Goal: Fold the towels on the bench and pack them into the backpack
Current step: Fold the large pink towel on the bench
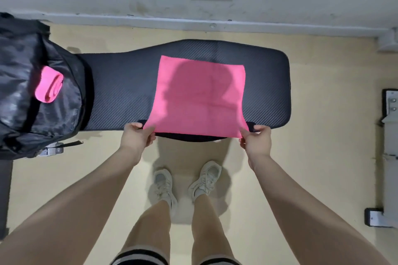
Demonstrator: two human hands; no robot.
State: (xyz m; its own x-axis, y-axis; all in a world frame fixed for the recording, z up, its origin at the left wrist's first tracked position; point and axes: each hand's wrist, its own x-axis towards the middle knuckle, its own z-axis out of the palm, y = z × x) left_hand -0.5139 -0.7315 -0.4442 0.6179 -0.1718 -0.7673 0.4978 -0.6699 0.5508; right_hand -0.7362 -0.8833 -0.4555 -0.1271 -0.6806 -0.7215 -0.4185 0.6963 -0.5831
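i can't read any text, label, brand, number or sign from here. the black backpack (32, 84), the pink towel (200, 97) and the bench pad (120, 90) show plain surfaces with no print i can make out. a small patch under the backpack looks like a code sticker (44, 152), but it is too blurred to read.

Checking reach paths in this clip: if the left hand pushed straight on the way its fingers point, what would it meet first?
Probably the pink towel, whose near-left corner the left hand already pinches, spread over the black bench. Depth is hard to judge; it might slide along the bench's near edge instead.
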